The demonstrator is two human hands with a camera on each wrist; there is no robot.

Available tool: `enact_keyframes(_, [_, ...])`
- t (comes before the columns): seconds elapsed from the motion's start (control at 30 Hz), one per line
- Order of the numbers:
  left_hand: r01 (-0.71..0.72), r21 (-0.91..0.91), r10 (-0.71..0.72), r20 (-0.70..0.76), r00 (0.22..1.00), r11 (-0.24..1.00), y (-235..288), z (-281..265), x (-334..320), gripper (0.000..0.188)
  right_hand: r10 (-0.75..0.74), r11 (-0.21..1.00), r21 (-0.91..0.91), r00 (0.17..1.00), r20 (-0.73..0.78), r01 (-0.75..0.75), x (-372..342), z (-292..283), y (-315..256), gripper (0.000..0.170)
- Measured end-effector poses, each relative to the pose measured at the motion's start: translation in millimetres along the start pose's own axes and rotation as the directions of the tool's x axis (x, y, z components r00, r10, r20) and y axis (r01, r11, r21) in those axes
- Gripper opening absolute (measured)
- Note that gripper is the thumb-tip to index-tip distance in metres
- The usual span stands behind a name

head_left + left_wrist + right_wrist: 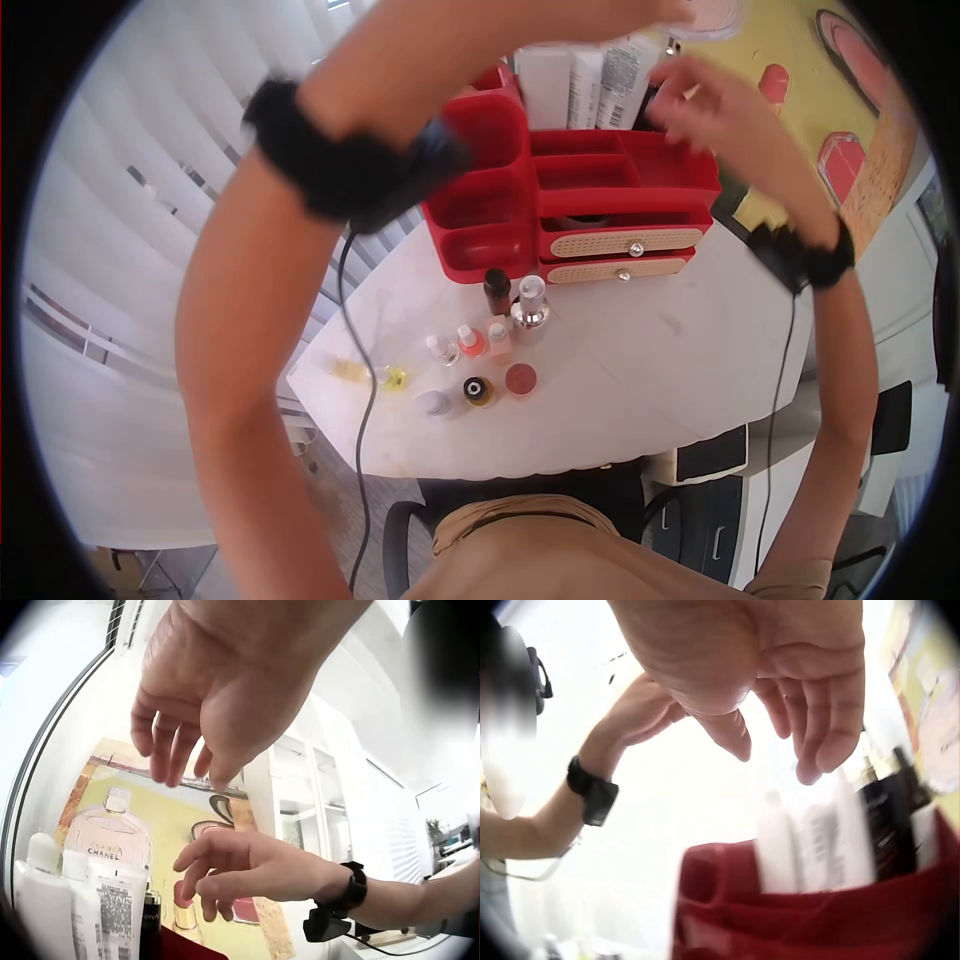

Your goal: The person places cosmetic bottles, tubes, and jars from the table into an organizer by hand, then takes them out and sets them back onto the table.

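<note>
My left hand (217, 697) is raised above the back of a red desktop organizer (480, 205), fingers hanging loosely with nothing in them. Only part of it shows at the top of the head view. Lower and to the right, my right hand (725, 115) hovers beside the organizer's back row, its fingers loosely bent and holding nothing. White tubes (620, 85), a white box-like pack (545, 88) and a dark bottle (151, 922) stand upright in that back row. In the right wrist view, the right fingertips (832, 754) hang just over the white containers.
On the white table (640, 370), before the organizer, stand several small bottles, among them a coral nail polish (471, 342), a silver-capped bottle (531, 305) and a round pink container (520, 379). The organizer's upper drawer (630, 243) is slightly out. Behind hangs a painting (172, 825). Cables trail from both wrists.
</note>
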State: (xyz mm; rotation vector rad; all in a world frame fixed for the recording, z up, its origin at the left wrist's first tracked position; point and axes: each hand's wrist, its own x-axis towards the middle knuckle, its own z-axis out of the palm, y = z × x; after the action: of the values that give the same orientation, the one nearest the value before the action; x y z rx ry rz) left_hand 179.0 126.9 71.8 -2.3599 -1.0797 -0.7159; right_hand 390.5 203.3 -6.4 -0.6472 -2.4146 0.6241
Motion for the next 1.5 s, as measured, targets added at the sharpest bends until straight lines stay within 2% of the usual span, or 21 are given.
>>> enact_keyframes(0.03, [0.149, -0.071, -0.13, 0.219, 0.967, 0.986, 32.6, -31.5, -24.9, 0.033, -0.011, 1.0, 0.006, 0.995, 0.099, 0.01, -10.7, 17.0, -11.9, 0.045])
enact_keyframes(0.07, [0.455, -0.049, -0.39, 0.44, 0.809, 0.889, 60.7, -44.1, -30.2, 0.034, -0.02, 1.0, 0.012, 0.98, 0.198, 0.018, -21.3, 38.9, -18.4, 0.045])
enact_keyframes(0.13, [0.223, -0.089, -0.197, 0.231, 0.953, 0.971, 41.3, 4.4, -100.4, 0.021, -0.089, 0.986, 0.159, 0.96, 0.266, 0.047, -47.3, 86.5, -30.0, 0.043])
enact_keyframes(0.27, [0.496, -0.179, -0.337, 0.538, 0.773, 0.85, 64.6, 6.4, -170.6, 0.02, -0.104, 0.967, 0.254, 0.921, 0.376, 0.005, -67.0, 148.8, -5.0, 0.042])
enact_keyframes(0.37, [0.551, -0.122, -0.363, 0.632, 0.684, 0.826, 62.3, 15.1, -201.0, 0.023, -0.068, 0.955, 0.292, 0.921, 0.383, -0.05, -74.4, 175.4, 11.0, 0.039])
enact_keyframes(0.47, [0.513, -0.137, -0.351, 0.58, 0.735, 0.847, 53.0, 25.5, -219.8, 0.029, -0.029, 0.968, 0.244, 0.933, 0.359, -0.064, -80.4, 170.6, 2.8, 0.035])
enact_keyframes(0.5, [0.528, -0.1, -0.366, 0.612, 0.701, 0.843, 53.1, 26.0, -217.1, 0.035, -0.029, 0.977, 0.207, 0.938, 0.344, -0.046, -79.5, 158.0, 2.0, 0.031])
enact_keyframes(0.53, [0.502, -0.119, -0.346, 0.589, 0.73, 0.857, 53.5, 28.6, -210.7, 0.035, -0.014, 0.984, 0.172, 0.945, 0.326, -0.045, -77.0, 137.8, 0.4, 0.031])
enact_keyframes(0.6, [0.576, -0.076, -0.372, 0.694, 0.617, 0.814, 54.2, 33.1, -204.6, 0.038, -0.062, 0.952, 0.303, 0.994, 0.085, 0.034, -70.3, 94.7, -15.4, 0.028])
enact_keyframes(0.67, [0.562, -0.086, -0.347, 0.708, 0.615, 0.823, 55.6, 49.9, -210.1, 0.04, 0.204, 0.895, 0.419, 0.976, -0.077, -0.154, -58.6, 38.5, -33.8, 0.029])
enact_keyframes(0.73, [0.493, -0.112, -0.271, 0.721, 0.638, 0.863, 48.2, 65.0, -205.7, 0.041, 0.023, 0.942, 0.321, 0.931, -0.364, 0.102, -39.7, 1.2, -32.3, 0.032])
enact_keyframes(0.8, [0.447, -0.127, -0.252, 0.677, 0.691, 0.885, 42.8, 79.7, -205.7, 0.038, 0.02, 0.983, 0.178, 0.928, -0.372, 0.051, -17.9, -15.7, -19.7, 0.032])
enact_keyframes(0.87, [0.492, -0.111, -0.213, 0.804, 0.555, 0.864, 43.6, 88.4, -204.9, 0.034, 0.051, 0.997, 0.065, 0.935, -0.35, -0.03, -4.5, -8.1, 3.6, 0.032])
enact_keyframes(0.9, [0.444, -0.141, -0.186, 0.767, 0.614, 0.885, 41.7, 93.0, -209.5, 0.032, 0.079, 0.997, 0.016, 0.96, -0.269, -0.078, 1.4, 3.0, 18.3, 0.033])
enact_keyframes(1.03, [0.475, -0.081, -0.227, 0.8, 0.556, 0.876, 44.3, 91.6, -205.3, 0.031, 0.091, 0.994, -0.044, 0.984, -0.152, -0.098, 26.7, 39.0, 65.2, 0.036])
enact_keyframes(1.2, [0.472, -0.133, -0.26, 0.691, 0.674, 0.872, 40.8, 62.5, -197.5, 0.024, 0.152, 0.977, 0.162, 0.987, -0.058, -0.141, 8.7, 30.5, 61.4, 0.04])
enact_keyframes(1.27, [0.506, -0.144, -0.304, 0.651, 0.696, 0.851, 43.7, 45.5, -185.7, 0.023, -0.154, 0.974, -0.204, 0.94, -0.305, 0.094, -7.9, 23.4, 50.6, 0.045])
enact_keyframes(1.33, [0.524, -0.167, -0.341, 0.591, 0.731, 0.835, 54.0, 35.8, -171.6, 0.022, 0.039, 0.998, 0.047, 0.995, -0.089, -0.035, -43.0, 35.7, 5.8, 0.048])
enact_keyframes(1.4, [0.512, -0.295, -0.343, 0.472, 0.812, 0.806, 68.6, 30.6, -155.8, 0.023, -0.03, 0.994, 0.107, 0.991, 0.127, 0.016, -66.0, 59.7, -16.8, 0.056])
enact_keyframes(1.43, [0.509, -0.297, -0.34, 0.471, 0.814, 0.808, 76.4, 29.9, -146.6, 0.023, -0.108, 0.986, 0.143, 0.977, 0.182, 0.083, -73.4, 73.1, -18.2, 0.057])
enact_keyframes(1.5, [0.477, -0.477, -0.267, 0.443, 0.856, 0.738, 90.8, 31.8, -133.8, 0.028, -0.054, 0.994, 0.107, 0.981, 0.188, 0.034, -79.8, 90.0, -24.0, 0.056])
